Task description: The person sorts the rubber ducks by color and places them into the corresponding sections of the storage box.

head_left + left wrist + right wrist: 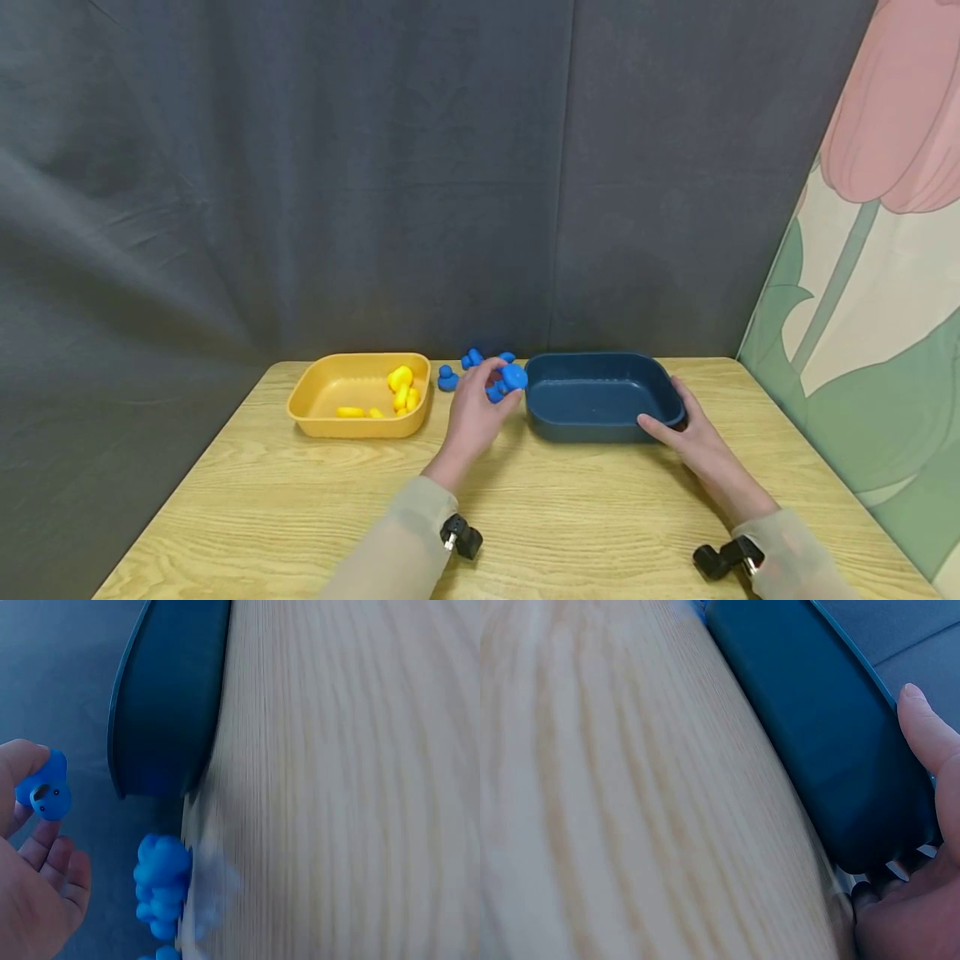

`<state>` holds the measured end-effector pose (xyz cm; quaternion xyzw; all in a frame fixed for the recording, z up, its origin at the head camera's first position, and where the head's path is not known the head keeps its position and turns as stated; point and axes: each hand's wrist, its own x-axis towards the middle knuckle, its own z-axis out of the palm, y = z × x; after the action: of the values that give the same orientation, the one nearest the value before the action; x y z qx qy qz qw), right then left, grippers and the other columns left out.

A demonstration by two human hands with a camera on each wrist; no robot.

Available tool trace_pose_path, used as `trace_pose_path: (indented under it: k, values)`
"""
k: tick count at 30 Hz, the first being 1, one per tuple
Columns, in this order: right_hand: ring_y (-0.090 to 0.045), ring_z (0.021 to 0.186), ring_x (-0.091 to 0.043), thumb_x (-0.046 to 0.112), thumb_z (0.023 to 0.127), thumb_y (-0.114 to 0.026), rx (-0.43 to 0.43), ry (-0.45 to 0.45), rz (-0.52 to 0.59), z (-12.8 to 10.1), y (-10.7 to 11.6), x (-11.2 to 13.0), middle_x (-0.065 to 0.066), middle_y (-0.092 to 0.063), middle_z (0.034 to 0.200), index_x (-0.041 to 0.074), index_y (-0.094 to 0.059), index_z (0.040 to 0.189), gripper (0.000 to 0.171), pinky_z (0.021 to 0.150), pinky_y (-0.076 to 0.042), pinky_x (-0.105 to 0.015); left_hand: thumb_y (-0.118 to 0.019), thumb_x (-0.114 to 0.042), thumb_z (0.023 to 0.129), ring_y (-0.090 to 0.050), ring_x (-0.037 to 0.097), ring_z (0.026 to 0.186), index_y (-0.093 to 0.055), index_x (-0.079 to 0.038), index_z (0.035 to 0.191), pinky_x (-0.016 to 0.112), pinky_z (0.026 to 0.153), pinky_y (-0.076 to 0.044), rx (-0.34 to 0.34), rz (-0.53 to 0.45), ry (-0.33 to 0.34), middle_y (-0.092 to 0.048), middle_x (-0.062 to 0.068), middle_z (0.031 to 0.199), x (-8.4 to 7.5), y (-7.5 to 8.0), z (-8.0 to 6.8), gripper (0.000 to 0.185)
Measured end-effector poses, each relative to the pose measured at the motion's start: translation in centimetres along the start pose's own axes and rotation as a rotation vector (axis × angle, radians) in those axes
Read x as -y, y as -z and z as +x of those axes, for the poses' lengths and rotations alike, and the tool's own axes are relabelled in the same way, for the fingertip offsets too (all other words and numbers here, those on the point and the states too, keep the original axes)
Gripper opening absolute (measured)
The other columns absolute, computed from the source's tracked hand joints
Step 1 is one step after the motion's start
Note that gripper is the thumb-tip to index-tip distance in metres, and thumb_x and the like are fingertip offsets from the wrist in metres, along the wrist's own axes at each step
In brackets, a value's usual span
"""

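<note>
My left hand pinches a blue rubber duck between thumb and fingers, raised above the table just left of the dark blue tub. In the left wrist view the duck's face, with dark eyes and a beak, shows beyond the fingertips. Below it, more blue ducks sit bunched on the table beside the tub's left end. My right hand grips the right end of the tub, thumb at the rim and fingers round the outer wall. The tub's visible floor holds nothing.
A yellow tub stands at the left with several yellow ducks in it. One blue duck sits beside its right end. Close behind the tubs hangs a dark grey curtain; a flower-patterned cloth borders the right side.
</note>
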<state>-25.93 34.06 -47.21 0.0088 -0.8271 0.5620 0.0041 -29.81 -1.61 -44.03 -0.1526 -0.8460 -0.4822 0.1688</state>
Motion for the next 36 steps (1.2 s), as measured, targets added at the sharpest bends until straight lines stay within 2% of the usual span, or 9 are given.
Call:
trace_pose_path:
  k: [6,11,16,25,32,36]
  values:
    - [0.004,0.165,-0.053,0.033,0.108,-0.075,-0.008,0.013,-0.019,-0.1,-0.1,-0.2,-0.025,0.009,0.182,0.015,0.011,0.177,0.112,0.127,-0.008,-0.077,-0.085,-0.026,0.101,-0.061,0.028,0.123,-0.069,-0.016,0.14,0.045,0.101,-0.054,0.043,-0.01,0.039,-0.066,0.006,0.129,-1.3,-1.6,0.1,0.043]
    - [0.004,0.165,-0.053,0.033,0.107,-0.076,-0.012,0.014,-0.028,-0.1,-0.2,-0.2,-0.025,0.008,0.182,0.015,0.01,0.177,0.113,0.127,-0.008,-0.077,-0.084,-0.028,0.101,-0.058,0.031,0.129,-0.07,-0.019,0.14,0.051,0.104,-0.052,0.055,0.021,0.04,-0.064,0.007,0.134,-2.0,-2.8,0.1,0.042]
    - [0.006,0.165,-0.053,0.033,0.108,-0.075,-0.004,0.008,-0.026,-0.1,-0.2,-0.1,-0.024,0.01,0.182,0.016,0.012,0.177,0.113,0.127,-0.007,-0.078,-0.085,-0.032,0.101,-0.047,0.035,0.139,-0.071,-0.02,0.144,0.058,0.109,-0.05,0.044,0.04,0.065,-0.057,0.011,0.146,-2.4,-3.9,-0.2,0.047]
    - [0.004,0.165,-0.054,0.034,0.108,-0.076,-0.007,0.003,-0.026,0.0,-0.1,-0.1,-0.026,0.009,0.182,0.017,0.012,0.177,0.113,0.126,-0.008,-0.079,-0.083,-0.034,0.102,-0.043,0.036,0.142,-0.071,-0.022,0.146,0.057,0.108,-0.049,0.074,0.026,0.091,-0.052,0.011,0.149,-2.7,-5.1,-0.6,0.047]
    - [0.005,0.165,-0.054,0.033,0.108,-0.075,-0.012,0.012,-0.026,0.0,-0.1,-0.1,-0.024,0.01,0.182,0.016,0.011,0.177,0.113,0.126,-0.007,-0.079,-0.084,-0.033,0.102,-0.043,0.036,0.141,-0.071,-0.021,0.145,0.057,0.108,-0.05,0.062,0.028,0.091,-0.052,0.012,0.15,-2.5,-5.9,-0.8,0.047]
    - [0.005,0.165,-0.053,0.033,0.108,-0.075,-0.01,0.012,-0.024,-0.1,0.0,0.0,-0.024,0.01,0.182,0.016,0.011,0.177,0.113,0.126,-0.007,-0.079,-0.083,-0.034,0.102,-0.042,0.035,0.145,-0.069,-0.021,0.149,0.056,0.109,-0.05,0.081,0.029,0.11,-0.051,0.011,0.155,-2.3,-6.2,-0.9,0.05]
